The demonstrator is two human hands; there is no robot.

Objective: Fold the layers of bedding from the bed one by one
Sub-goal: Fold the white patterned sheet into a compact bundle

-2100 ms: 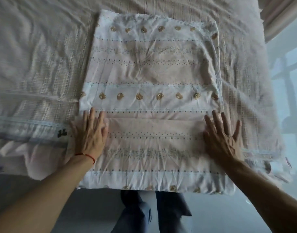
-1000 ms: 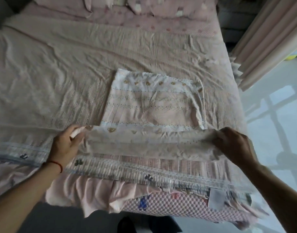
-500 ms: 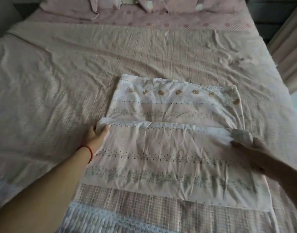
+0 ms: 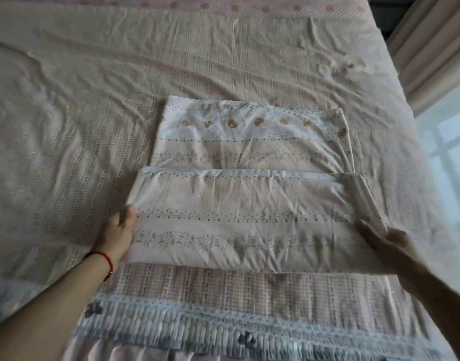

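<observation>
Folded sheet (image 4: 249, 199) lies on bed (image 4: 67, 113). Left hand (image 4: 118, 234) grips its left edge; right hand (image 4: 388, 246) grips its right edge. No legible writing.

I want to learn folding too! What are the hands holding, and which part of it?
The left hand and right hand hold the folded sheet by its two side edges, near the fold; the fingers are mostly hidden.
</observation>
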